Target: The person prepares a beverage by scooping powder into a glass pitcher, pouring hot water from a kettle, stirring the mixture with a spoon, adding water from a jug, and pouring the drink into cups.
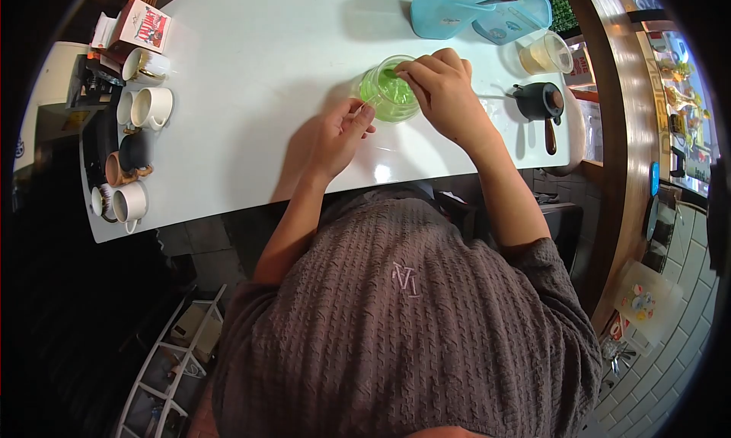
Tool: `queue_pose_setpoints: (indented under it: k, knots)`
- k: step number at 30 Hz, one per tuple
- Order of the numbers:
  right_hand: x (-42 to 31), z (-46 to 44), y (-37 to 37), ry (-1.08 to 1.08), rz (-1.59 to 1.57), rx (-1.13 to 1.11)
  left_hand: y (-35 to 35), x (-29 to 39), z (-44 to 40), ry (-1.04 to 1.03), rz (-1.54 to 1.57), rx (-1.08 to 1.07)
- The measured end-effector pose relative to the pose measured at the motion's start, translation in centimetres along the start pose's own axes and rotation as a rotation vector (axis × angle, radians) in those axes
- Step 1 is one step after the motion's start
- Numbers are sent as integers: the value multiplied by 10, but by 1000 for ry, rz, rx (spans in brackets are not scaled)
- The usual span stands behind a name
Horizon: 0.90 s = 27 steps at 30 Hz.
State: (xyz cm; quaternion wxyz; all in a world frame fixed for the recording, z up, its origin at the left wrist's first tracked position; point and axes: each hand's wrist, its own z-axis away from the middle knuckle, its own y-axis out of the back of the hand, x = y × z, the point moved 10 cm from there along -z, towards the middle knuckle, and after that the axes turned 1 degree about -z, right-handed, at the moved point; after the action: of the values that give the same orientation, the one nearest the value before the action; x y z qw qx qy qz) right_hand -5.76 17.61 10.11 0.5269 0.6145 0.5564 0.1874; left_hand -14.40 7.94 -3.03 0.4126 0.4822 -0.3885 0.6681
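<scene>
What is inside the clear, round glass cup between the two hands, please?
The clear, round glass cup holds bright green liquid. The right hand covers part of the rim, so what lies beneath its fingers cannot be seen.

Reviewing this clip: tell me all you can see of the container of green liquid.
The round, see-through container, apparently glass, stands open on the white table, green liquid inside. The left hand's fingertips touch its side; the right hand is at its rim, hiding part.
</scene>
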Motion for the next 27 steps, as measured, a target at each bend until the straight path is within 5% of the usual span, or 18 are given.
queue_pose_setpoints:
  k: [27]
  knots:
    - [-4,6,-4,36,-66,-27,-1,-3,2,-59,15,7]
